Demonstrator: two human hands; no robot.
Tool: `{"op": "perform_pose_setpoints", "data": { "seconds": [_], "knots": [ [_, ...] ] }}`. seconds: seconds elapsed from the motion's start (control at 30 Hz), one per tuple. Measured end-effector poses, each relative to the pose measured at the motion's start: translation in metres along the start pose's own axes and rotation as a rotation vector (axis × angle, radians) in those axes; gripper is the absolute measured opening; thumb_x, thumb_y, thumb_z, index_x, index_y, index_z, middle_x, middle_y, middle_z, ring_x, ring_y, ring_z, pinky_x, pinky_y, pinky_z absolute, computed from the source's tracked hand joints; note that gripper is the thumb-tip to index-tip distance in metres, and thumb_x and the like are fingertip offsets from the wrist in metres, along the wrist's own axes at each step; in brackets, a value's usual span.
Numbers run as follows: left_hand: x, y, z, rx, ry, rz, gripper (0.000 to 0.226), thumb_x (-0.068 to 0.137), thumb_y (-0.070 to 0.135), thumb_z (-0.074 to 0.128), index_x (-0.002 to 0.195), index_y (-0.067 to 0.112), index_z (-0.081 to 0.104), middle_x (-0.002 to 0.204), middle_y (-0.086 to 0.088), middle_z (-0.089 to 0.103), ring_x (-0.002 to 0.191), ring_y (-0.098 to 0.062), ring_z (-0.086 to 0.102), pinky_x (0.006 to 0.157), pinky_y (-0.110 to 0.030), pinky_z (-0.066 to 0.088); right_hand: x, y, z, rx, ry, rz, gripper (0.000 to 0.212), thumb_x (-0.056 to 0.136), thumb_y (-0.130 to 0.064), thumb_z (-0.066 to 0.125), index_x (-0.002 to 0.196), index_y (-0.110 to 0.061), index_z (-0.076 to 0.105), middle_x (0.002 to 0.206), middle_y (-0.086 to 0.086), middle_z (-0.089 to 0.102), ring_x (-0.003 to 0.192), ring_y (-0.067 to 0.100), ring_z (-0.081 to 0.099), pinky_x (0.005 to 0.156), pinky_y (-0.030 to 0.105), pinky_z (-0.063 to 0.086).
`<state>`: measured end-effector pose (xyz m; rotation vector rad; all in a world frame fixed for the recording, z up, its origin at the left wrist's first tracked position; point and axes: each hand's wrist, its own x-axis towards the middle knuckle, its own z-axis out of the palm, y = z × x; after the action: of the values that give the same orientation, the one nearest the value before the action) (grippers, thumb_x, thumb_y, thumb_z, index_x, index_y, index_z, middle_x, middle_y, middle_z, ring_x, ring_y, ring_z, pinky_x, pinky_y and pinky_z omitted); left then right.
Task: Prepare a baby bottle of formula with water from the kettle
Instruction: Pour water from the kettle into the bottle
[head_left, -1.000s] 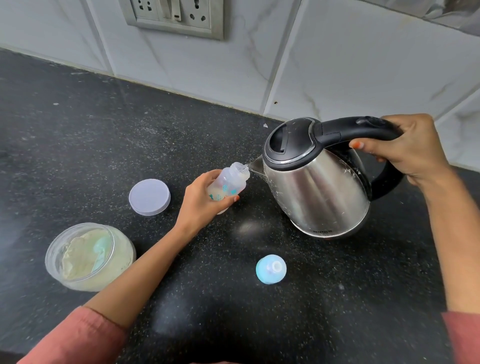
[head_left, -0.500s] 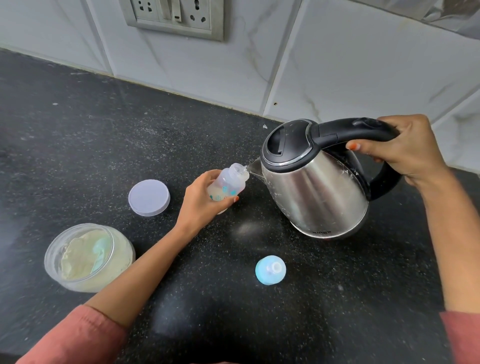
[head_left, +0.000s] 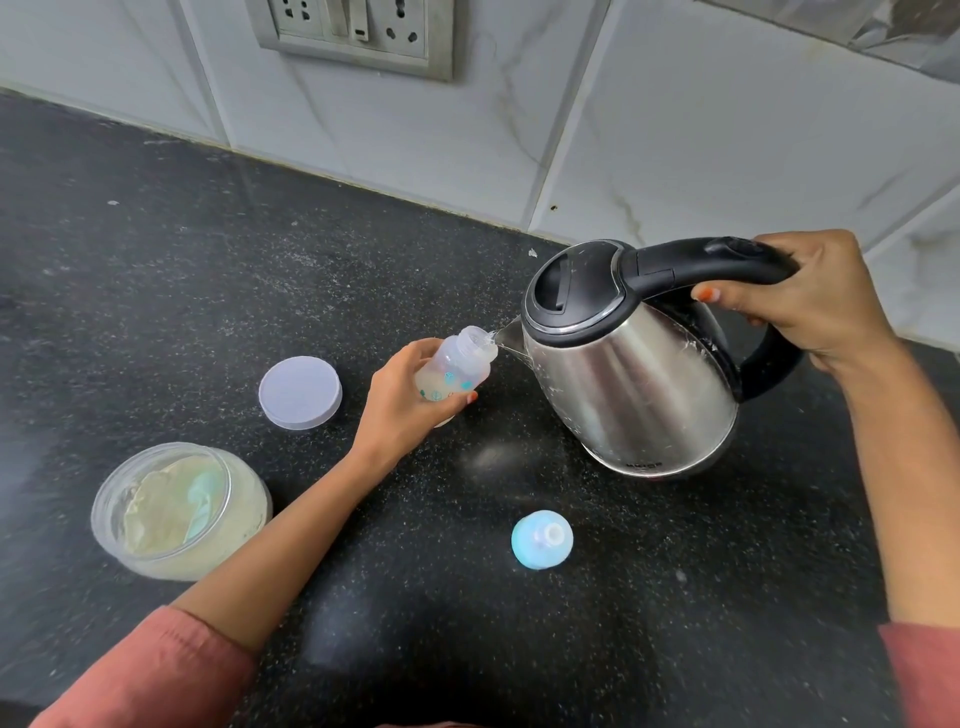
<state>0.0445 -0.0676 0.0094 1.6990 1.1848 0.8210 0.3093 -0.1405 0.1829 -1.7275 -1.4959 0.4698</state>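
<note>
Kettle (head_left: 631, 374) tipped slightly further, spout at bottle (head_left: 457, 366) mouth, water trickling

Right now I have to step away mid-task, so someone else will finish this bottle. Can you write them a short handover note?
Left hand: holds the open baby bottle, tilted toward the kettle.
Right hand: grips the handle of the steel kettle, tipped so its spout meets the bottle mouth.
On the black counter: the blue teat cap near the front, the open formula jar at left, its white lid behind it.
Done: pale formula is in the bottle; water is going in.
Left: finish pouring, set the kettle down, fit the teat cap, mix, close the jar.
</note>
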Motion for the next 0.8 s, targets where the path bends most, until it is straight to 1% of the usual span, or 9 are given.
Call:
{"op": "perform_pose_setpoints", "data": {
  "seconds": [0.13, 0.27, 0.3, 0.37, 0.47, 0.57, 0.63, 0.7, 0.8],
  "knots": [
    [-0.0014, 0.0019, -0.0007, -0.007, 0.009, 0.005, 0.060, 0.068, 0.016, 0.080, 0.121, 0.013, 0.052, 0.111, 0.015, 0.050, 0.103, -0.003, 0.047, 0.075, -0.007, 0.035, 0.0000, 0.0009, -0.0007, -0.015, 0.002, -0.020, 0.092, 0.039, -0.073, 0.072, 0.079, 0.009, 0.063, 0.042, -0.014, 0.051, 0.038, 0.001, 0.043, 0.040, 0.010, 0.030],
    [-0.0015, 0.0020, -0.0006, -0.005, 0.006, 0.010, 0.061, 0.068, 0.016, 0.081, 0.122, 0.013, 0.052, 0.111, 0.015, 0.049, 0.104, -0.003, 0.047, 0.080, -0.015, 0.037, 0.0007, 0.0041, -0.0020, -0.038, -0.002, -0.014, 0.080, 0.043, -0.061, 0.077, 0.076, 0.010, 0.062, 0.042, -0.014, 0.051, 0.038, 0.002, 0.043, 0.040, 0.011, 0.030],
    [-0.0014, 0.0017, -0.0004, -0.006, 0.006, 0.010, 0.061, 0.068, 0.016, 0.081, 0.122, 0.013, 0.052, 0.111, 0.015, 0.049, 0.104, -0.003, 0.047, 0.080, -0.013, 0.037, 0.0009, 0.0040, -0.0020, -0.037, 0.001, -0.007, 0.075, 0.044, -0.060, 0.077, 0.074, 0.008, 0.062, 0.042, -0.014, 0.051, 0.038, 0.002, 0.043, 0.040, 0.011, 0.030],
    [-0.0012, 0.0016, 0.0001, -0.004, 0.009, 0.012, 0.060, 0.068, 0.016, 0.081, 0.121, 0.014, 0.052, 0.111, 0.015, 0.050, 0.104, -0.003, 0.048, 0.076, -0.006, 0.035, 0.0013, 0.0047, -0.0016, -0.025, 0.006, 0.014, 0.059, 0.042, -0.064, 0.076, 0.065, -0.011, 0.066, 0.042, -0.013, 0.051, 0.038, 0.002, 0.043, 0.040, 0.011, 0.030],
    [-0.0011, 0.0009, 0.0005, -0.002, 0.011, 0.013, 0.059, 0.068, 0.017, 0.081, 0.120, 0.015, 0.053, 0.111, 0.014, 0.051, 0.103, -0.003, 0.049, 0.073, -0.002, 0.035, 0.0019, 0.0047, -0.0023, 0.015, -0.007, 0.034, 0.052, 0.037, -0.074, 0.073, 0.057, -0.026, 0.065, 0.041, -0.012, 0.050, 0.038, 0.002, 0.042, 0.040, 0.012, 0.030],
    [-0.0010, 0.0006, 0.0008, 0.002, 0.009, 0.016, 0.060, 0.068, 0.017, 0.081, 0.121, 0.014, 0.053, 0.112, 0.014, 0.050, 0.104, -0.004, 0.048, 0.076, -0.006, 0.034, 0.0018, 0.0046, -0.0028, 0.021, -0.019, 0.030, 0.049, 0.036, -0.076, 0.072, 0.055, -0.031, 0.065, 0.041, -0.013, 0.051, 0.039, 0.003, 0.043, 0.040, 0.012, 0.031],
    [-0.0005, 0.0004, 0.0010, 0.005, 0.008, 0.020, 0.060, 0.068, 0.017, 0.080, 0.122, 0.014, 0.052, 0.112, 0.014, 0.050, 0.105, -0.004, 0.047, 0.080, -0.012, 0.037, 0.0013, 0.0038, -0.0027, 0.022, -0.023, 0.023, 0.047, 0.037, -0.074, 0.073, 0.055, -0.032, 0.065, 0.041, -0.013, 0.051, 0.038, 0.003, 0.044, 0.040, 0.012, 0.031],
    [-0.0005, 0.0007, 0.0012, 0.007, 0.005, 0.023, 0.060, 0.069, 0.017, 0.080, 0.122, 0.014, 0.052, 0.111, 0.014, 0.049, 0.106, -0.004, 0.047, 0.082, -0.017, 0.037, 0.0011, 0.0035, -0.0026, 0.010, -0.023, 0.017, 0.038, 0.039, -0.066, 0.076, 0.054, -0.033, 0.065, 0.041, -0.014, 0.051, 0.038, 0.002, 0.044, 0.040, 0.011, 0.031],
    [-0.0008, 0.0007, 0.0018, 0.000, 0.006, 0.024, 0.060, 0.069, 0.017, 0.080, 0.122, 0.013, 0.052, 0.111, 0.013, 0.049, 0.105, -0.004, 0.047, 0.082, -0.017, 0.037, 0.0011, 0.0025, -0.0022, 0.014, -0.019, 0.010, 0.021, 0.045, -0.053, 0.075, 0.053, -0.036, 0.065, 0.041, -0.015, 0.053, 0.038, 0.001, 0.045, 0.040, 0.009, 0.032]
  ]
}}
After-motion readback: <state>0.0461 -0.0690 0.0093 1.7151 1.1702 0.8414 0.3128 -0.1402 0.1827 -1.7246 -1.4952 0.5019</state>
